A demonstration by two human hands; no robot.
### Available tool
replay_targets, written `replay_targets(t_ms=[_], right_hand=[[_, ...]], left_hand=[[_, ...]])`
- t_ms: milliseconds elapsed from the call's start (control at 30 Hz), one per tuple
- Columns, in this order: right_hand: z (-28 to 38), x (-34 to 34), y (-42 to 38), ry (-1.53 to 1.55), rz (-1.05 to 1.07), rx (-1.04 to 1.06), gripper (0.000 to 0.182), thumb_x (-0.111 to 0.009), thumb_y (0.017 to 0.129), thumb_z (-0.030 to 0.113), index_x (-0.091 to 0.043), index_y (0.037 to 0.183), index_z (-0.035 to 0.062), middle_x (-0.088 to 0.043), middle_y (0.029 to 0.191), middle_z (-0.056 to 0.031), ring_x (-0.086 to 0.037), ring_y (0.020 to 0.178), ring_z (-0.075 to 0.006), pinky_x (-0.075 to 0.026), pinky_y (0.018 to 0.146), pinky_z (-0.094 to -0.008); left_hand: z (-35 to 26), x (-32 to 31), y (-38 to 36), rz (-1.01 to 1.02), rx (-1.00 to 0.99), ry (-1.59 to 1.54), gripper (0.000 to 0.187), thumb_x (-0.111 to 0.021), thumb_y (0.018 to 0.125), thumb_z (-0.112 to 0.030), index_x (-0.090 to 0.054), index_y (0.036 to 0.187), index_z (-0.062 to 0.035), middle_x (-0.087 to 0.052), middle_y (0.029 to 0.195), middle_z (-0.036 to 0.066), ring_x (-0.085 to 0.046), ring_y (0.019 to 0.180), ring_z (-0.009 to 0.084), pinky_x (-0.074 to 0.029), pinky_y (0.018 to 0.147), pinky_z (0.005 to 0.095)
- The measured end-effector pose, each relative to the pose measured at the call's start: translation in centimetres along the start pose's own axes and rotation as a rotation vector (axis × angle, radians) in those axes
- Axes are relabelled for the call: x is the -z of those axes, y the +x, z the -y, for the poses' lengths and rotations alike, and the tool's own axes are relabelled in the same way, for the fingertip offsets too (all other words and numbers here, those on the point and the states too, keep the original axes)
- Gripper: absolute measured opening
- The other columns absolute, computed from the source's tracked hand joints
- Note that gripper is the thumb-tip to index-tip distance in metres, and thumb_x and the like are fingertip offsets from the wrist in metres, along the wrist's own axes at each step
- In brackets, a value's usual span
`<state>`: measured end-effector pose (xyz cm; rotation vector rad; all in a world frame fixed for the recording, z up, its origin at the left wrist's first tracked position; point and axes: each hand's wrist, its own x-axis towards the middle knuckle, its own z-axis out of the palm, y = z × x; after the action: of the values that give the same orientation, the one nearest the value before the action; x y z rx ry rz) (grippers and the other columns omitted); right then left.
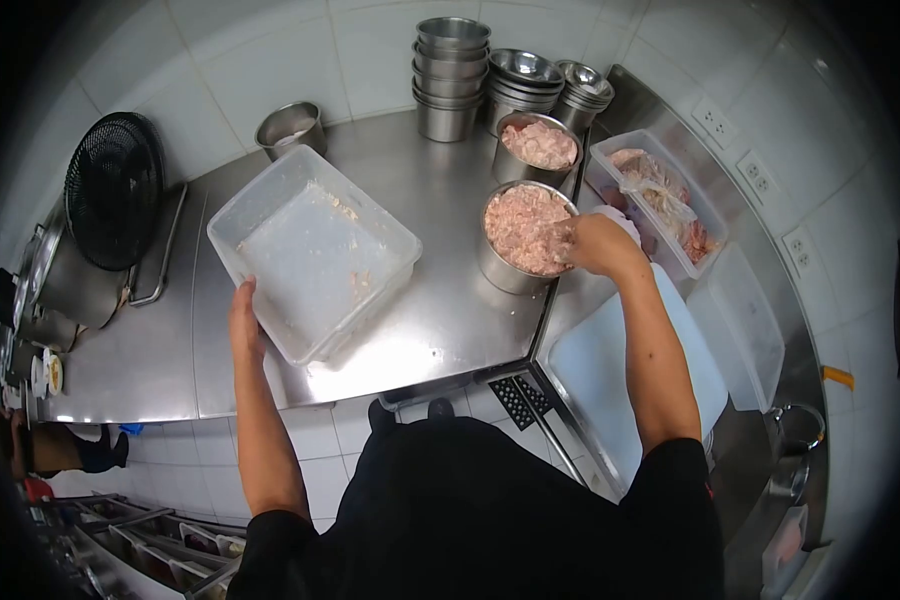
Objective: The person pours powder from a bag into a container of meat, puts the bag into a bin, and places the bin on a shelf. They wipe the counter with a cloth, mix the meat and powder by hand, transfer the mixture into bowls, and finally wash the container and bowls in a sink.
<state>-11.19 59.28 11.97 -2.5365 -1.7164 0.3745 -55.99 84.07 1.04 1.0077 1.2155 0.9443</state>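
My left hand (245,322) grips the near-left wall of a translucent plastic tub (315,270), thumb over the rim. The tub sits tilted at the counter's front, with scraps of pale meat stuck inside. My right hand (600,245) is at the right rim of a round metal pot (515,278) heaped with pink minced meat (526,225). Its fingers are bent together into the meat; their tips are hidden. Right behind stands a second metal pot (518,168), also filled with minced meat (540,145).
Stacked metal pots (450,90) and bowls (526,75) stand against the wall. A lone metal pot (292,128) is behind the tub. At right are a plastic container (660,200) of bagged meat and a pale blue board (620,370). A black mesh basket (115,190) leans left.
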Motion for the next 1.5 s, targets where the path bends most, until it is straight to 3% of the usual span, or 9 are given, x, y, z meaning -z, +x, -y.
replay_targets(t_ms=[233, 467, 533, 633, 733, 900, 1067, 1233, 1500], right_hand=[[1.1, -3.8, 3.7, -0.025, 0.034, 0.08, 0.038, -0.059, 0.076, 0.009, -0.066, 0.114, 0.0053, -0.068, 0.101, -0.0226, -0.064, 0.099, -0.0382, -0.049, 0.089, -0.0454], [7.1, -6.2, 11.5, 0.086, -0.142, 0.239, 0.032, -0.057, 0.084, 0.015, -0.065, 0.112, 0.0013, -0.066, 0.102, -0.0259, -0.064, 0.097, -0.0396, -0.048, 0.087, -0.0458], [10.3, -5.2, 14.6, 0.062, 0.013, 0.202, 0.033, -0.055, 0.087, 0.016, -0.066, 0.117, 0.0061, -0.066, 0.106, -0.0258, -0.065, 0.098, -0.0379, -0.048, 0.089, -0.0437], [12.0, -3.4, 15.8, 0.174, -0.125, 0.45, 0.036, -0.056, 0.088, 0.015, -0.066, 0.123, 0.0152, -0.066, 0.109, -0.0242, -0.065, 0.1, -0.0355, -0.048, 0.093, -0.0399], [12.1, 2.5, 11.9, 0.355, -0.195, 0.495, 0.038, -0.057, 0.089, 0.012, -0.064, 0.127, 0.0161, -0.067, 0.115, -0.02, -0.064, 0.104, -0.0281, -0.047, 0.094, -0.0339], [5.1, 4.5, 9.6, 0.519, -0.288, 0.418, 0.038, -0.056, 0.093, 0.01, -0.059, 0.13, 0.0076, -0.067, 0.117, -0.015, -0.063, 0.105, -0.0202, -0.047, 0.094, -0.0311], [0.5, 6.2, -1.6, 0.624, -0.512, 0.306, 0.035, -0.055, 0.095, 0.017, -0.061, 0.126, 0.0027, -0.066, 0.118, -0.0107, -0.062, 0.107, -0.0201, -0.047, 0.095, -0.031], [-4.6, 5.2, -13.5, 0.455, -0.695, 0.003, 0.037, -0.057, 0.093, 0.018, -0.061, 0.125, -0.0004, -0.066, 0.12, -0.012, -0.062, 0.108, -0.02, -0.045, 0.096, -0.032], [-7.6, 0.3, -29.1, 0.752, -0.838, -0.378, 0.04, -0.055, 0.097, 0.017, -0.054, 0.132, -0.0037, -0.066, 0.113, -0.0147, -0.063, 0.103, -0.0192, -0.049, 0.091, -0.0305]], left_hand=[[0.9, 1.0, 0.3, -0.084, -0.001, 0.069, 0.056, -0.06, 0.086, -0.041, -0.053, 0.129, -0.0055, -0.059, 0.12, 0.012, -0.057, 0.107, 0.0249, -0.045, 0.092, 0.0377], [0.9, 2.3, -1.8, -0.031, -0.122, -0.047, 0.066, -0.062, 0.085, -0.041, -0.046, 0.138, -0.0034, -0.053, 0.131, 0.016, -0.051, 0.12, 0.029, -0.039, 0.101, 0.0401], [2.5, 3.9, -0.5, -0.072, -0.206, -0.008, 0.067, -0.063, 0.087, -0.04, -0.044, 0.14, -0.003, -0.051, 0.134, 0.017, -0.05, 0.122, 0.0297, -0.039, 0.103, 0.0398], [0.9, 4.7, -0.4, -0.425, -0.567, 0.741, 0.075, -0.063, 0.09, -0.043, -0.034, 0.147, -0.0049, -0.048, 0.138, 0.021, -0.048, 0.125, 0.0315, -0.037, 0.103, 0.0413], [-4.4, 1.9, -4.2, -0.55, -1.013, 1.04, 0.063, -0.066, 0.09, -0.037, -0.045, 0.142, -0.0085, -0.054, 0.134, 0.019, -0.053, 0.12, 0.0297, -0.043, 0.099, 0.0404], [-5.3, -10.2, -11.8, 0.276, -0.675, 0.588, 0.026, -0.066, 0.09, -0.024, -0.07, 0.111, -0.0095, -0.067, 0.112, 0.01, -0.065, 0.097, 0.026, -0.053, 0.08, 0.036], [7.1, -21.5, -12.2, 0.805, -0.969, 0.794, 0.021, -0.066, 0.086, -0.021, -0.072, 0.103, -0.0108, -0.068, 0.104, 0.011, -0.06, 0.101, 0.0311, -0.048, 0.091, 0.0396], [9.7, -26.6, -13.4, 0.783, -0.94, 0.936, 0.019, -0.065, 0.087, -0.023, -0.072, 0.099, -0.0117, -0.067, 0.096, 0.009, -0.059, 0.099, 0.031, -0.047, 0.087, 0.0396], [10.7, -31.1, -10.8, 0.771, -0.837, 0.867, 0.015, -0.063, 0.086, -0.023, -0.071, 0.092, -0.0116, -0.067, 0.094, 0.01, -0.061, 0.095, 0.0314, -0.049, 0.082, 0.0417]])
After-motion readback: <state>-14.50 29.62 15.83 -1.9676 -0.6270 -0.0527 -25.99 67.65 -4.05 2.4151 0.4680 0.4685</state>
